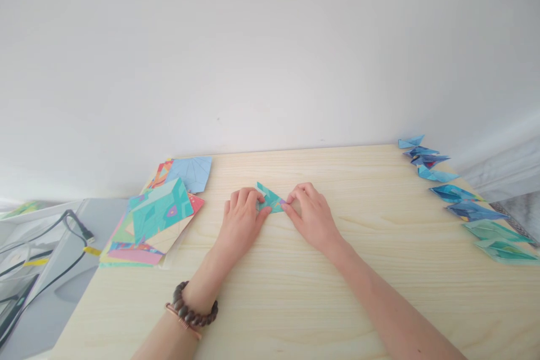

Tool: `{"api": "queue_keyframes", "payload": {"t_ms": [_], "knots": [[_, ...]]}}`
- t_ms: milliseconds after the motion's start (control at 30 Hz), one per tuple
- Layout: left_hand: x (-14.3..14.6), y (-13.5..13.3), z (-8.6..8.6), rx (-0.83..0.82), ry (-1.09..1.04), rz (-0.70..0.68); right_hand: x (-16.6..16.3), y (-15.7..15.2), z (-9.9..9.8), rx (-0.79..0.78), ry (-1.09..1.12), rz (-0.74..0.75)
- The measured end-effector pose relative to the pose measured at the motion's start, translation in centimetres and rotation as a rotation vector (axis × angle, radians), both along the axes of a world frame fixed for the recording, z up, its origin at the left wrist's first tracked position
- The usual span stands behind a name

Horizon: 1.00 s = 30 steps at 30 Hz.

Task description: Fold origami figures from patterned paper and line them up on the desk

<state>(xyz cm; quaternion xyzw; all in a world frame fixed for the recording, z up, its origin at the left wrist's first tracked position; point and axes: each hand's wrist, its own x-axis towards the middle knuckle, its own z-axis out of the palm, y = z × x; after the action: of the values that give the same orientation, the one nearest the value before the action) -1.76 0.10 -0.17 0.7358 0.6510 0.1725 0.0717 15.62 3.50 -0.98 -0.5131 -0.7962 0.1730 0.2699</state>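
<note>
Between my two hands is a small teal sheet of origami paper (273, 201), folded into a triangle on the wooden table (270, 281). My left hand (243, 216) pinches its left side between thumb and forefinger, hiding part of that edge. At the right corner, where a purple patch shows, the thumb and forefinger of my right hand (311, 211) close on the paper. One point of the triangle sticks up toward the wall.
A loose pile of patterned paper sheets (162, 214) lies at the table's left. Along the right edge runs a row of several folded paper pieces (476, 211), blue and green. Black cables (76, 225) cross a grey surface beyond the left edge. A white wall (270, 56) rises behind.
</note>
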Motion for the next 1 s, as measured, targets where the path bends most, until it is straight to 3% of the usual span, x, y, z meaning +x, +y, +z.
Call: {"api": "queue_keyframes", "payload": {"t_ms": [200,1000], "knots": [[-0.2,0.0,-0.1,0.02,-0.03,0.001,-0.6,-0.5,-0.4,0.069,-0.035,-0.04],[0.1,-0.4,0.3,0.096,0.1,0.033,-0.6,-0.5,-0.2,0.043,-0.034,-0.08]]}}
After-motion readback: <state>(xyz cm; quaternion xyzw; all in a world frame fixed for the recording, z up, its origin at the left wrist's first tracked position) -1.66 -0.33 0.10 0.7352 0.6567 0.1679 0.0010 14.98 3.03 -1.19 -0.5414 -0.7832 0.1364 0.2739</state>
